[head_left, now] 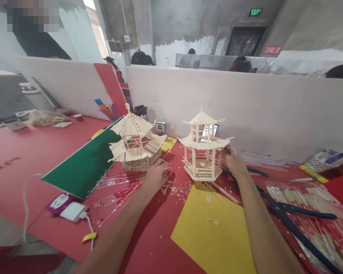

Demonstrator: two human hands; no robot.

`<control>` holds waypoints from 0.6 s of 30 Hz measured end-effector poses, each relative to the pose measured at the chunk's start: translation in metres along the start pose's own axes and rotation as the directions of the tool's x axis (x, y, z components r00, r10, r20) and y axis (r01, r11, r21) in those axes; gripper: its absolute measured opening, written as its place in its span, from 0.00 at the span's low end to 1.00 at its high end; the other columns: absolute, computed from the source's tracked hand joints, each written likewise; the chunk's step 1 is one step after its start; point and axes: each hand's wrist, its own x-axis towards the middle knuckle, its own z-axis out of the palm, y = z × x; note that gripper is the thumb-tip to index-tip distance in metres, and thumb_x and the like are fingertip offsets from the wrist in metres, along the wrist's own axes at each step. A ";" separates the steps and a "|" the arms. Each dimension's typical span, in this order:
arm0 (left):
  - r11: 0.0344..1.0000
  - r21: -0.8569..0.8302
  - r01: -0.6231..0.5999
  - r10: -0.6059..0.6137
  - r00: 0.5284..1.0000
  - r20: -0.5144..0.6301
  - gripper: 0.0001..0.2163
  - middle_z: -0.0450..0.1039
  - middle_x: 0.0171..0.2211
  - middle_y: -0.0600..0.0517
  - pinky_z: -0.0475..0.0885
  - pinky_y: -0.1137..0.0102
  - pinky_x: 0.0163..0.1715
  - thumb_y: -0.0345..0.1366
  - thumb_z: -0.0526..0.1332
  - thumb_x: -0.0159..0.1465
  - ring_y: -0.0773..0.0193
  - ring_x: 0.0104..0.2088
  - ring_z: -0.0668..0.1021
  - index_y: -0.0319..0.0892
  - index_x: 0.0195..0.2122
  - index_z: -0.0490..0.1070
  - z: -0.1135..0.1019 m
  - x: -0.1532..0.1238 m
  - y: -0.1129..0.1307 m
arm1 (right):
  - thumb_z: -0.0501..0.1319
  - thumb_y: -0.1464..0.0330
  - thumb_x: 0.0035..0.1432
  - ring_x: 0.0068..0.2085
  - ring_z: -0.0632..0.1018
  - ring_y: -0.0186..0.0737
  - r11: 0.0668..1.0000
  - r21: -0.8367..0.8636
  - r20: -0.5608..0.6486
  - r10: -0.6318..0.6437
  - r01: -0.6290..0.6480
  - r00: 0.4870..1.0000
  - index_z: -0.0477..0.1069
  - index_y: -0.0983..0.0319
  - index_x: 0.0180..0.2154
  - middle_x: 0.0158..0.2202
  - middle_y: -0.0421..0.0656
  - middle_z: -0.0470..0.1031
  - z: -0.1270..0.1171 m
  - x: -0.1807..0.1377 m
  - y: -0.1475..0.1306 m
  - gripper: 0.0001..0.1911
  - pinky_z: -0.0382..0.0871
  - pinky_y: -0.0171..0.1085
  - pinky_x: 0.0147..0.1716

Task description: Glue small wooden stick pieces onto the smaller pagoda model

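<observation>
Two pavilion models made of thin wooden sticks stand on the red table (31, 160). The left pavilion (135, 140) leans a little and has a wide roof. My left hand (156, 176) rests at its base with fingers curled against the lower edge. The right pavilion (203, 146) stands upright with two roof tiers. My right hand (233, 160) touches the right tip of its lower roof, fingers closed on the roof edge.
A yellow sheet (214, 232) lies in front, a green board (85, 163) to the left. Blue-handled cutters (291, 215), bags of sticks (317, 213), red-striped plastic wrappers (117, 190), a power strip (67, 207) with cable and stick scraps lie about. A white partition (246, 106) stands behind.
</observation>
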 end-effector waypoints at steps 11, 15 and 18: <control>0.971 -0.222 0.091 -0.087 0.996 0.028 0.17 0.75 0.27 0.51 0.62 0.70 0.29 0.46 0.52 0.70 0.62 0.27 0.75 0.43 0.31 0.73 -0.011 0.003 0.011 | 0.69 0.56 0.50 0.22 0.69 0.36 0.906 0.405 0.027 0.121 -0.122 0.992 0.72 0.57 0.29 0.22 0.35 0.71 0.002 -0.004 -0.010 0.13 0.65 0.36 0.25; 0.882 -0.464 0.087 -0.126 0.990 -0.056 0.15 0.74 0.31 0.53 0.64 0.72 0.30 0.47 0.53 0.69 0.65 0.29 0.74 0.43 0.39 0.73 -0.012 0.002 0.028 | 0.71 0.58 0.47 0.24 0.72 0.36 0.871 0.473 0.037 0.128 -0.131 0.991 0.74 0.57 0.30 0.25 0.36 0.74 0.006 -0.007 -0.025 0.12 0.67 0.37 0.27; 0.815 -0.566 0.123 -0.188 0.980 -0.059 0.14 0.71 0.28 0.55 0.64 0.73 0.28 0.49 0.57 0.66 0.67 0.26 0.71 0.43 0.40 0.72 -0.006 0.002 0.038 | 0.70 0.58 0.49 0.25 0.72 0.36 0.876 0.469 0.053 0.104 -0.117 0.993 0.74 0.57 0.29 0.25 0.37 0.75 0.009 -0.008 -0.030 0.11 0.67 0.37 0.28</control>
